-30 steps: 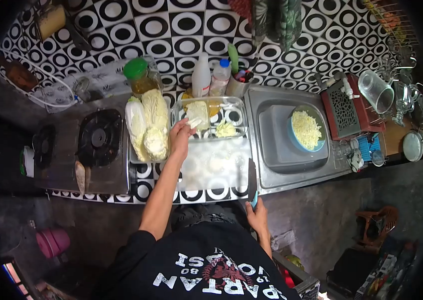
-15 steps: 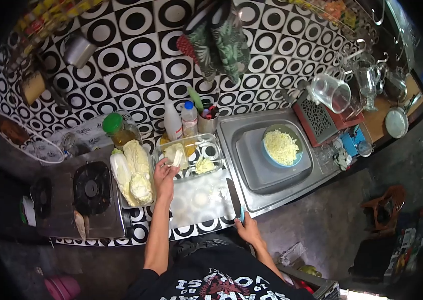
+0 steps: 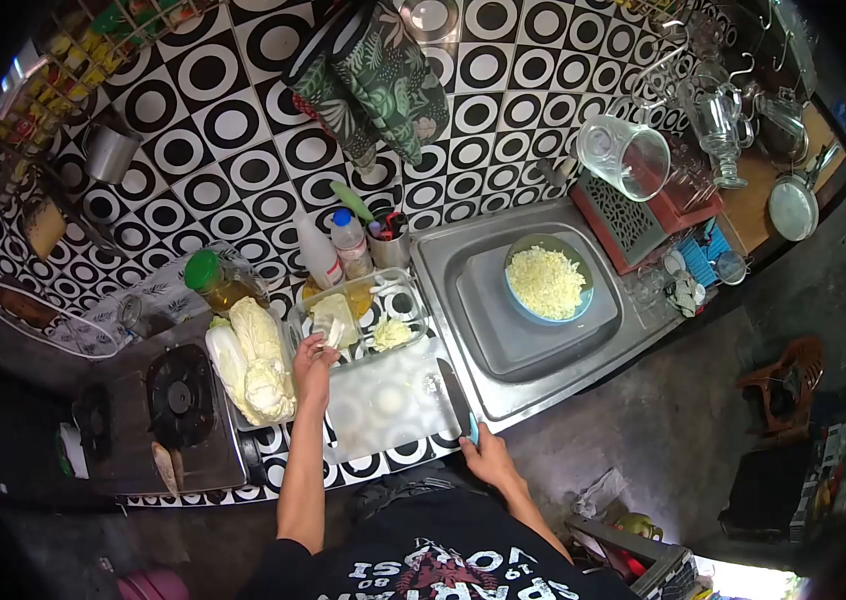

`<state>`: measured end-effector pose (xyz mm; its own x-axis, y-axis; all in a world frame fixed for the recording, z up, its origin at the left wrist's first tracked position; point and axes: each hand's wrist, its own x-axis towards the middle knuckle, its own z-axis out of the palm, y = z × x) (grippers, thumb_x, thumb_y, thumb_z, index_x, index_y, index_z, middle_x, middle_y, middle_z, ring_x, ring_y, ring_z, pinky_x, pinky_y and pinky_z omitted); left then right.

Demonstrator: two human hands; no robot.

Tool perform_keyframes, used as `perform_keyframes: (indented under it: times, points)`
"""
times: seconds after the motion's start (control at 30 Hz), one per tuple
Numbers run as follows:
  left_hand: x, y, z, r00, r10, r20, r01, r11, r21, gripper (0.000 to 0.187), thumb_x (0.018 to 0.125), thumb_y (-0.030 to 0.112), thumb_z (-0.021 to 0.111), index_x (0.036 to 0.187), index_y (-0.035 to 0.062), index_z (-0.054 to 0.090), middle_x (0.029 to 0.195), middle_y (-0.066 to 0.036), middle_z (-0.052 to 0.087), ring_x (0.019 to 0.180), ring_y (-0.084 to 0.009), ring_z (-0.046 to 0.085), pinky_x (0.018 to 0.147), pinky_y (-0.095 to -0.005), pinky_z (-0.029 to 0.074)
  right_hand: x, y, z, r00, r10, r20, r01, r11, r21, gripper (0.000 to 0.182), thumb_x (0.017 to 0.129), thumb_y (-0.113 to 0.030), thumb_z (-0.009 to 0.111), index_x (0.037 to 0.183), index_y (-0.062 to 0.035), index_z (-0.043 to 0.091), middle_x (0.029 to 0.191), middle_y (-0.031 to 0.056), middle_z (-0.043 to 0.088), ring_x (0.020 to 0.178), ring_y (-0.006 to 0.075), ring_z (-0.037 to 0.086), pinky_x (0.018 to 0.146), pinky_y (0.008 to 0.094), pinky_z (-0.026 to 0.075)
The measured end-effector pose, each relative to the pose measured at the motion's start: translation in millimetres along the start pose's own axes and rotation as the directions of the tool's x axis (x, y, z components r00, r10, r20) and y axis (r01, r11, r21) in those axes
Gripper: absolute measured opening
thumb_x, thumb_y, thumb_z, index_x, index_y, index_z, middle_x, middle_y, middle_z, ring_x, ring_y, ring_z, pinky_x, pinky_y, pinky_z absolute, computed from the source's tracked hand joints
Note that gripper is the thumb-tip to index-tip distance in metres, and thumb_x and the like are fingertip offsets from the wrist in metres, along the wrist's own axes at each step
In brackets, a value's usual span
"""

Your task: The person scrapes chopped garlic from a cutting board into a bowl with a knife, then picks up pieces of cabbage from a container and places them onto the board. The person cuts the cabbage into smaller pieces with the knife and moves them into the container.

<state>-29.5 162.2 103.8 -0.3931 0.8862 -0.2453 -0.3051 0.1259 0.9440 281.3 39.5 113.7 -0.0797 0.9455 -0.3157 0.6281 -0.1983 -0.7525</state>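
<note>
My right hand (image 3: 488, 455) is closed round the light-blue handle of a knife (image 3: 455, 392), whose dark blade lies over the right edge of a pale translucent cutting board (image 3: 393, 408). At the near left side of a clear rectangular container (image 3: 409, 282) is my left hand (image 3: 313, 362), fingers slightly curled and apart. Just beyond its fingertips, a pale cabbage piece (image 3: 335, 318) is in the container. Chopped pale shreds (image 3: 391, 333) lie in the container's right part. Whole napa cabbages (image 3: 261, 360) rest in a tray to the left of my left hand.
A blue bowl (image 3: 555, 314) of chopped cabbage stands in the metal sink (image 3: 488, 400). Behind the container are a white bottle (image 3: 319, 255), a blue-capped bottle (image 3: 351, 245) and a utensil cup (image 3: 389, 248). A green-lidded jar (image 3: 213, 275) and the stove (image 3: 183, 395) are at left.
The view has shifted and turned slightly. My left hand has drawn back a little from the cabbage piece; my right hand keeps hold of the knife.
</note>
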Motion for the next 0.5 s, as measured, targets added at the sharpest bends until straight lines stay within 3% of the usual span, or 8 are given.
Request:
perform_keyframes:
  times: [0.1,0.5]
  points:
    - [-5.1,2.6,7.9,1.000,0.013,-0.007,-0.013,0.999,-0.030,0.031,0.081,-0.008,0.053,0.111,-0.0022,0.046,0.103,-0.010,0.050,0.088,-0.0181,0.057,0.079,-0.0261,0.048,-0.1,-9.3,-8.2,0.992,0.094,0.086,-0.096,0.995,0.019,0.035,0.085,-0.024,0.053,0.103,0.0049,0.047,0.087,0.0317,0.059,0.088,0.0488,0.055,0.076,0.0506,0.044]
    - [-15.3,-3.1,-2.4,0.999,0.018,-0.049,-0.017,1.000,0.025,0.029,0.084,-0.007,0.052,0.112,-0.0040,0.048,0.101,-0.011,0.052,0.088,-0.0178,0.058,0.082,-0.0258,0.048,13.6,-10.1,-1.3,0.993,0.025,0.114,-0.023,1.000,-0.018,0.034,0.085,-0.025,0.053,0.101,0.0041,0.046,0.080,0.0321,0.058,0.081,0.0504,0.055,0.074,0.0523,0.044]
